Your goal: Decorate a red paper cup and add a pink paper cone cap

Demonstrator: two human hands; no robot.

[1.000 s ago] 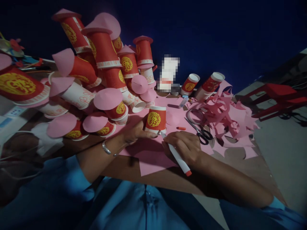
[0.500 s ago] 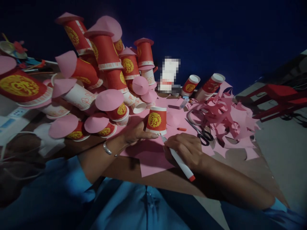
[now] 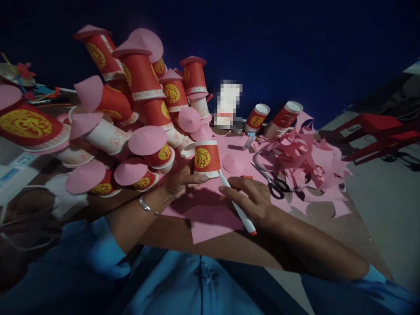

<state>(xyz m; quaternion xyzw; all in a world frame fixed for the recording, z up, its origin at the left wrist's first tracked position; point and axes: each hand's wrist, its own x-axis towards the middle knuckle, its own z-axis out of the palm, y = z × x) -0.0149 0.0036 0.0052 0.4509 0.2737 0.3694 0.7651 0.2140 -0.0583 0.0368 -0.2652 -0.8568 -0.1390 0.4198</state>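
A red and white paper cup (image 3: 207, 158) with a yellow emblem is held upside down by my left hand (image 3: 180, 183), whose thumb lies along its white lower rim. My right hand (image 3: 251, 199) grips a white marker (image 3: 241, 213) with a red end; its tip is close to the right side of the cup's rim. Pink paper (image 3: 213, 214) lies under both hands. Behind my right hand are a pink paper cone (image 3: 233, 163) and a red marker cap (image 3: 246, 177), partly hidden.
Stacked cups with pink cone tops (image 3: 147, 74) fill the left. Black-handled scissors (image 3: 278, 188), pink paper scraps (image 3: 315, 164) and two more cups (image 3: 257, 118) are to the right. A red stool (image 3: 377, 129) stands beyond the table (image 3: 354, 236).
The held cup has turned slightly, its emblem shifting left. The marker tip has moved from the rim's lower front to its right side, and my right fingers have loosened somewhat.
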